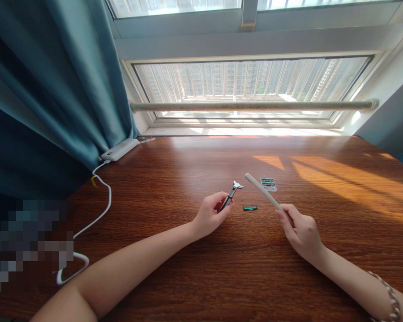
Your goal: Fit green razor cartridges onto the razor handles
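Observation:
My left hand (pixel 212 214) is closed around a razor handle (pixel 229 197), its silver head mount tilted up and to the right with no blade on it. In my right hand (pixel 300 230) is a pale toothbrush (pixel 263 191), gripped near its lower end, the bristled head pointing up and left toward the razor handle. The two tools are close but apart. Between the hands a black and green razor cartridge (pixel 250 208) lies on the table. Behind the toothbrush sits a clear plastic tray (pixel 272 187) with green-striped cartridges in it.
The wooden table (pixel 174 174) reaches to a window with a horizontal rail (pixel 248 106). At the back left, a white power strip (pixel 121 150) lies beside a blue curtain (pixel 83 76). Its white cable (pixel 110 197) runs down the table's left side.

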Action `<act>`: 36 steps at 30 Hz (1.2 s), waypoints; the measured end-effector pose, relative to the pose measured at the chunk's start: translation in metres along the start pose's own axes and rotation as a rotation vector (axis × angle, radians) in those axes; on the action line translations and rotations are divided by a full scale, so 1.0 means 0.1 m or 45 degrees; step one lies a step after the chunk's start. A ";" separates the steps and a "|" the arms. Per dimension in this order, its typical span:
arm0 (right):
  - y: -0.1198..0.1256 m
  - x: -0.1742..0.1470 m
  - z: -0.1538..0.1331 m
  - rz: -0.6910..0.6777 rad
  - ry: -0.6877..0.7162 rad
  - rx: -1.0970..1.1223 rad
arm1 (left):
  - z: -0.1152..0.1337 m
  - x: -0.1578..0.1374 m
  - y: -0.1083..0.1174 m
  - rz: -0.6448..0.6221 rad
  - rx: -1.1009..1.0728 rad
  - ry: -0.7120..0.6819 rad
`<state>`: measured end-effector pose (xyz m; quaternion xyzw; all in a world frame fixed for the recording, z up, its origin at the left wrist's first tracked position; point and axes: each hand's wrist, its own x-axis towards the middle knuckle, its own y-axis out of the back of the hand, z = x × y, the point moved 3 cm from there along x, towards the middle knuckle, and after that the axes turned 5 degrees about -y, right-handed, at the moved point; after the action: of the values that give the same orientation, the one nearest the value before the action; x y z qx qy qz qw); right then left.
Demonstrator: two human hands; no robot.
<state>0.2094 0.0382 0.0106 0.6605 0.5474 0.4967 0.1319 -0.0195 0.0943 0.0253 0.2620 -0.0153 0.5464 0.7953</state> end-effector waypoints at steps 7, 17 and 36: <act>-0.01 -0.02 -0.03 -0.070 0.180 -0.013 | -0.09 -0.01 -0.05 -0.029 -0.258 0.151; -0.01 0.00 -0.04 -0.042 0.162 -0.033 | -0.06 0.02 -0.02 0.077 0.013 0.069; -0.03 -0.02 0.00 0.004 0.165 -0.100 | -0.02 0.04 0.03 0.121 0.176 -0.029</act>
<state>0.2080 0.0377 0.0079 0.6220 0.5339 0.5598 0.1213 -0.0211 0.0994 0.0264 0.3214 0.0012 0.5803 0.7483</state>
